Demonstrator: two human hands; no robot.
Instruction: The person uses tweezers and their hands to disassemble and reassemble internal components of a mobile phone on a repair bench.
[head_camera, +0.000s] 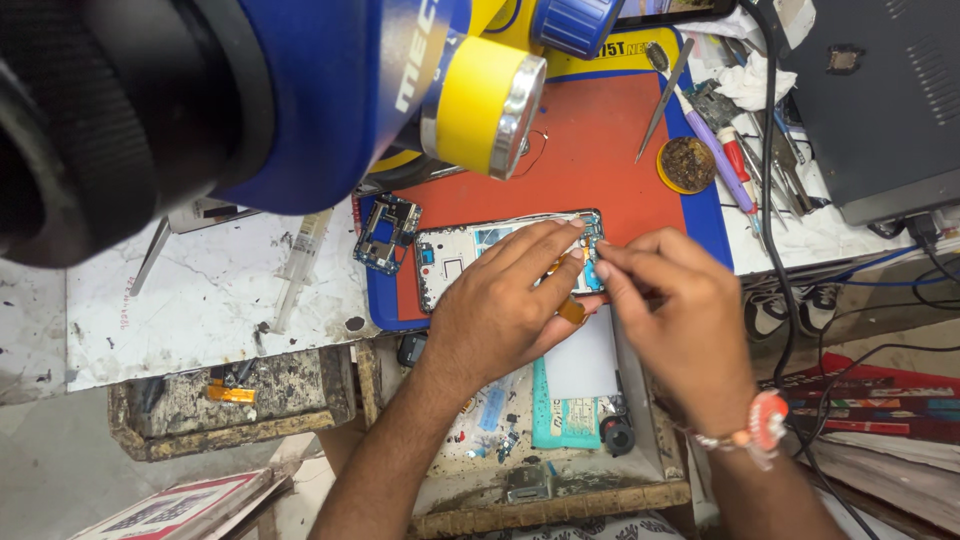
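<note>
while both hands work over the red mat (600, 140), an opened phone (455, 262) lies flat at the mat's near edge, its back off and its inner frame showing. the left hand (505, 305) rests palm-down on the phone's right half, fingers (545, 238) stretched along its top edge and thumb tucked under, pressing rather than gripping; a small orange strip (572, 310) shows just beneath the thumb, though i cannot tell whether it is held. the right hand (680, 305) comes in from the right, its fingers (612, 262) pinched closed at the phone's right end; whatever they hold is too small to make out. a beaded band (755, 425) sits on the right wrist.

just left of the phone a small blue circuit part (385, 232) lies on the mat's blue border. further back on the mat lie tweezers (665, 100) and, beside them, a round tin of brass wool (687, 163). a microscope head (250, 90) in blue and yellow hangs over the upper left. a syringe (300, 262) lies on the white, stained tabletop (200, 300) to the left. below the hands an open drawer (560, 490) holds a teal packet (565, 415) and small bits. screwdrivers (735, 155) crowd the right side near a grey box (880, 100).
</note>
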